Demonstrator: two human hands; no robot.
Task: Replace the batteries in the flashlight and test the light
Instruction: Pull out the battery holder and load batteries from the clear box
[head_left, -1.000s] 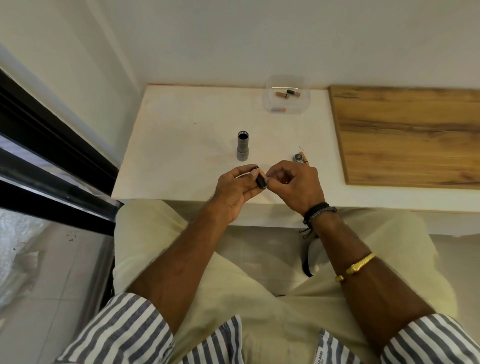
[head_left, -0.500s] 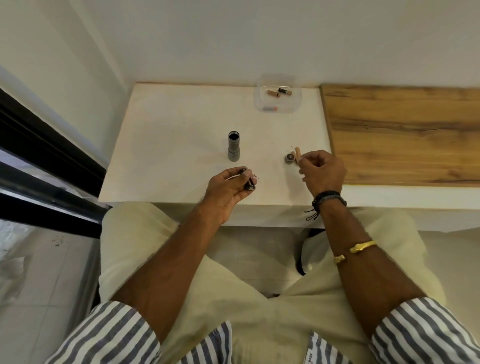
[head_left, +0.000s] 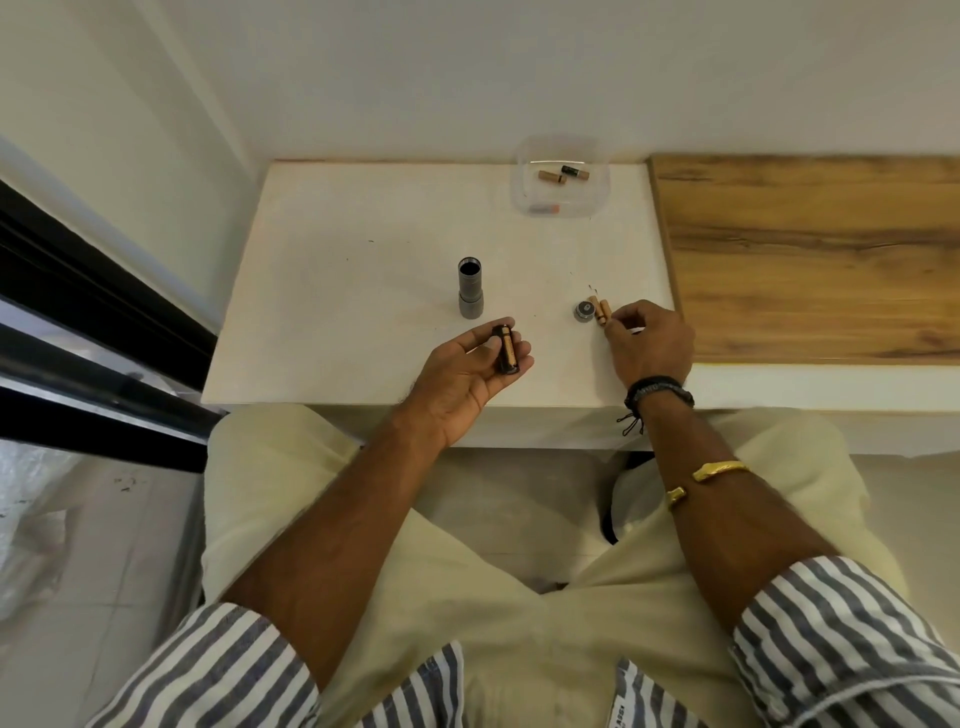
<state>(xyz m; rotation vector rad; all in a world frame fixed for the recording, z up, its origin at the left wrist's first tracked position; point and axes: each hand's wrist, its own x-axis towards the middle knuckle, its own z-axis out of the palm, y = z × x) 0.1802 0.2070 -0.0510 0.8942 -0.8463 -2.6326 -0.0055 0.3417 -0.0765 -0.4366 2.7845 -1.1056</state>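
Note:
The grey flashlight body (head_left: 470, 288) stands upright on the white table (head_left: 363, 260), its open end up. My left hand (head_left: 467, 374) lies palm up near the front edge and cradles a black battery holder (head_left: 506, 356) with a gold battery showing in it. To the right, the flashlight's round end cap (head_left: 584, 312) sits on the table beside two gold batteries (head_left: 600, 310). My right hand (head_left: 649, 343) rests next to them, its fingertips pinching the nearer battery's end.
A clear plastic box (head_left: 563, 179) with three more batteries sits at the table's back edge. A wooden board (head_left: 810, 249) covers the surface to the right. The wall rises just behind, and a dark window frame (head_left: 78, 322) runs along the left.
My hands have parted: the right one went right to the batteries by the end cap. The left turned palm up, showing the battery holder.

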